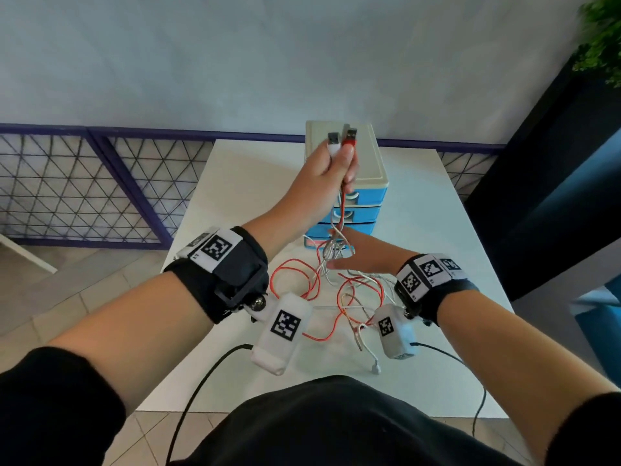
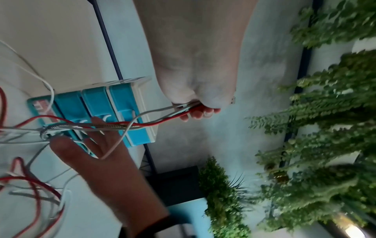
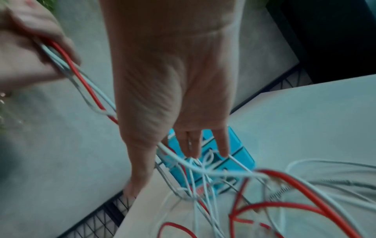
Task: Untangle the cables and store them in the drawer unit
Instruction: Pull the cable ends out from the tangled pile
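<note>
Near edge of the white tabletop: loose cable ends, one small white plug lying closest to the person. Past that, mid-table, the tangle: red cable looping wide, white cable and a braided silver one crossing through it, all knotted just in front of the drawer unit. Right hand is low at the knot, fingers straight and spread, threaded among the strands, gripping nothing that I can see. Left hand is raised above it, fist clamped around the bundle, red USB plug and white USB plug sticking up out of the top, cords hanging taut down to the knot. Drawer unit stands toward the far edge, cream top, blue drawers, all visible drawers closed; bottom one partly hidden by hand and cables. Beyond the far edge: wire-grid railing and pale wall. Green plant off the far right corner.
</note>
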The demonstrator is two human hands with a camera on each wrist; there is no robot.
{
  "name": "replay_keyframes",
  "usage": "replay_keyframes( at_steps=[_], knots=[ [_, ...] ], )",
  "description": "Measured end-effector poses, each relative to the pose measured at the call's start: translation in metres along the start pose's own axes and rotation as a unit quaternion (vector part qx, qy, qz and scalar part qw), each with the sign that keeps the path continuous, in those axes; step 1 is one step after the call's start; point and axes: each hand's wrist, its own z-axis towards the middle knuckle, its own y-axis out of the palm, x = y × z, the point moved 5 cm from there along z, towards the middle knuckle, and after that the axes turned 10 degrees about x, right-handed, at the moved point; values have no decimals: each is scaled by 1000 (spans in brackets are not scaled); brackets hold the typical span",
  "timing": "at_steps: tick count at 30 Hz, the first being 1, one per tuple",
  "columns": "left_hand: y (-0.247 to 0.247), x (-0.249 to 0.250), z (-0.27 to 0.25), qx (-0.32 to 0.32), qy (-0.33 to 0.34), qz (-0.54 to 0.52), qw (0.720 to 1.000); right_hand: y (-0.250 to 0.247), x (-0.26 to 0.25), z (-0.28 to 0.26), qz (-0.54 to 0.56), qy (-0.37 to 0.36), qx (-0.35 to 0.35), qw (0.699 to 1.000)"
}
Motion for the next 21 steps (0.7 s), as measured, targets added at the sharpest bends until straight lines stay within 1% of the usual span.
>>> replay_keyframes(
  at_steps=[1,2,4,6,7,9,11,12,14,16,17,18,19,21],
  knots=[
    [4,-4,-3,-6,-3,16,1000,-3,2,-1,-53,23,-22,998],
    [7,-9,-6,-10,-8,28,1000,-8,3,-2,-129,47,-42,990],
    [12,-19,-9,-14,-16,37,999,-21,2,-12,-286,79,-80,952],
    [13,-25,-8,-11,-25,46,999,-21,-5,-23,-354,65,-150,921],
    [14,-27,-6,-8,-28,50,998,-18,-8,-29,-364,61,-181,912],
    [15,-30,-2,-7,-32,63,997,-3,-12,-37,-349,38,-223,909],
    [17,-30,1,-9,-33,79,996,19,-12,-45,-323,0,-256,911],
    [19,-30,2,-11,-31,80,996,31,-10,-51,-339,-25,-268,901],
    [23,-29,3,-14,-26,74,997,50,-2,-60,-407,-63,-274,869],
    [25,-28,1,-15,-25,70,997,60,6,-69,-457,-62,-246,852],
    [26,-29,1,-14,-27,70,997,60,9,-72,-465,-58,-237,851],
    [26,-29,0,-14,-29,71,997,58,10,-73,-459,-53,-227,857],
    [25,-30,0,-15,-31,72,997,54,12,-72,-442,-50,-224,867],
    [21,-32,-2,-9,-42,71,997,42,19,-64,-377,-35,-248,891]
  ],
)
